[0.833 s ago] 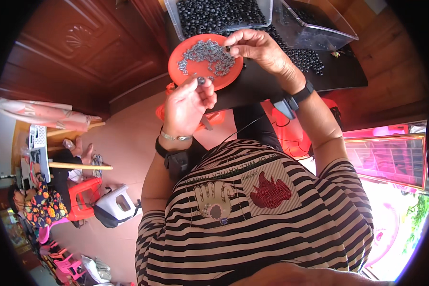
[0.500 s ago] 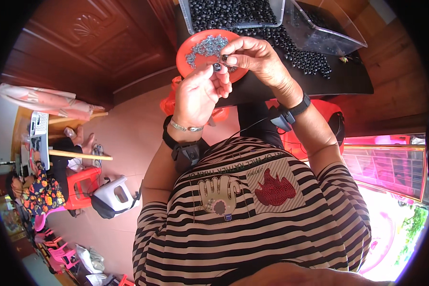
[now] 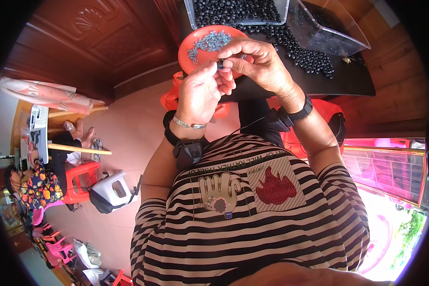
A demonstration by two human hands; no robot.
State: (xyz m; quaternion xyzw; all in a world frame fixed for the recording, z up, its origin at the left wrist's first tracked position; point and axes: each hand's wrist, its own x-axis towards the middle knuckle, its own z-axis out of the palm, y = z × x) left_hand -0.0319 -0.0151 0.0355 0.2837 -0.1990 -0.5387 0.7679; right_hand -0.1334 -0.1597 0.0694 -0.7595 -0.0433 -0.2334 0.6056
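Work looks underway: above the orange plate's [image 3: 184, 53] five o'clock side, the right hand [image 3: 261, 66] pinches a small dark piece [image 3: 221, 63] at the half-curled left hand's [image 3: 198, 95] fingertips; whether those also grip, I cannot tell. Plenty seems left: silvery pieces [image 3: 213, 41] on the plate, black beads [image 3: 233, 12] boxed at twelve o'clock and loose across the tabletop [image 3: 345, 81] toward two.

The orange plate [image 3: 205, 57] looks smooth plastic, the black beads [image 3: 311, 61] glossy.
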